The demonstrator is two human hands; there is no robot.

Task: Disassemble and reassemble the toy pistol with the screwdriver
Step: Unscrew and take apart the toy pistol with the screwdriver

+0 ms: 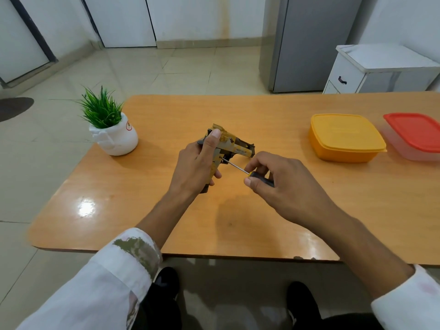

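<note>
While the table (142, 210) holds a yellow box (345, 136) and red-lidded box (415, 134) well right of the toy pistol (234, 146), a potted plant (112, 129) left, our left hand (194, 167) grips the pistol; our right hand (278, 182) pinches the screwdriver (235, 167), tip at its grip.

A single wide-angle camera sits on the person's head, facing forward and tilted down across the table (238, 225) from its near edge. The left hand (194, 167) and right hand (283, 186) fall mid-frame, fairly close. The far floor (185, 65) and wall (202, 17) fill the top, the person's legs (162, 306) the bottom.
</note>
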